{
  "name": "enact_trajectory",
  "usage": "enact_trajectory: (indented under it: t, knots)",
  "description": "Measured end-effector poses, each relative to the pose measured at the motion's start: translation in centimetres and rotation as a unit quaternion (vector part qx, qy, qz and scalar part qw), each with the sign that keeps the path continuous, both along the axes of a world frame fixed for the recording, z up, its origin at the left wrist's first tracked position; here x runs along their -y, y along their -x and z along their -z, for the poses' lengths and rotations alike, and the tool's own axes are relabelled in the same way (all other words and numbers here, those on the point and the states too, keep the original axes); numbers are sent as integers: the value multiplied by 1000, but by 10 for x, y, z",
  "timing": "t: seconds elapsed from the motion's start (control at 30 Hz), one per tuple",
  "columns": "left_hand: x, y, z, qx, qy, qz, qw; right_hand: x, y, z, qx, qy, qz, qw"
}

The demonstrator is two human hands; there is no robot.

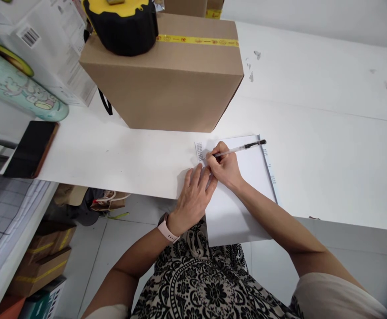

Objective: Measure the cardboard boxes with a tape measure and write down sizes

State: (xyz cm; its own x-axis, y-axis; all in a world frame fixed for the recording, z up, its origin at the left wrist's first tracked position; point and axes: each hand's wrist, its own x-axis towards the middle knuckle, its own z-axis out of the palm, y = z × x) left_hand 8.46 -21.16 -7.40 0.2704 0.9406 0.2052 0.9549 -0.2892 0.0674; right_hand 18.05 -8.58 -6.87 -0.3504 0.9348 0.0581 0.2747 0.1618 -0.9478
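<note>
My right hand (225, 167) is closed round a clear pen with a black cap (243, 148), its tip down on the top left corner of a white sheet of paper (243, 195) where small print or writing shows. My left hand (193, 197) lies flat with fingers stretched out on the white table (313, 133), pressing the left edge of the sheet beside the right hand. A pale watch sits on my left wrist. The sheet hangs over the table's near edge.
A taped brown cardboard box (167, 79) stands just behind the paper, with a black and yellow object (122, 22) on top. To the left are a mint green bottle (17, 88), a dark phone (30, 148) and a white carton (57, 44). Boxes lie on the floor below.
</note>
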Motion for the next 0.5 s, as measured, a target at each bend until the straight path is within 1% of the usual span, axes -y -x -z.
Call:
enact_trajectory:
  t: [0.5]
  knots:
    - [-1, 0, -2, 1, -2, -2, 1000, 0, -1, 2, 12, -25, 1, 1000]
